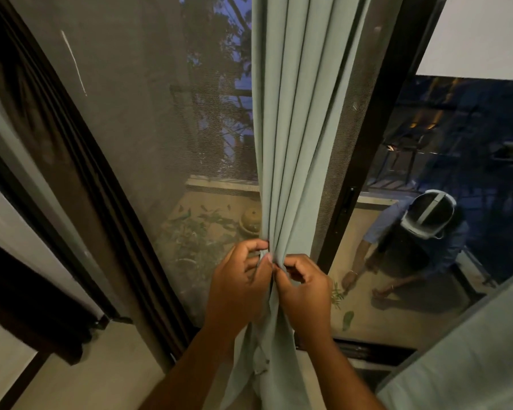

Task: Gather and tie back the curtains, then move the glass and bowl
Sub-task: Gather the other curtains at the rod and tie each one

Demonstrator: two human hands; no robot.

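**A:** status on the curtain?

**B:** pale green curtain (296,143) hangs bunched in vertical pleats, centre of view, in front of the mesh screen (148,119) and just left of the dark door frame (376,149). Both hands on it low down.

**A:** left hand?

**B:** left hand (237,279) on the left edge of the bunch, fingers (256,245) curled, tips pinching a fold at the top of the grip. Closed on the fabric.

**A:** right?

**B:** right hand (304,288) directly beside it, touching. Thumb and forefinger pinched together on a pleat at the front. Also closed on the curtain. Other fingers curled in; can't tell if they hold cloth.

**A:** below the hands?

**B:** fabric narrows between the two wrists, then spreads out loose toward the floor (101,374).

**A:** tie-back visible?

**B:** can't make one out. Something thin near the left fingertips, too small to tell.

**A:** glass and bowl?

**B:** not in view.

**A:** anything else?

**B:** dark brown curtain (36,294) far left, well apart. Second pale green panel (468,356) at the lower right corner. Glass pane (444,161) right of the frame reflects a person (421,241) bent forward wearing a head rig. Outside through the mesh: plants (196,232) and a round pot (251,220) on a terrace.
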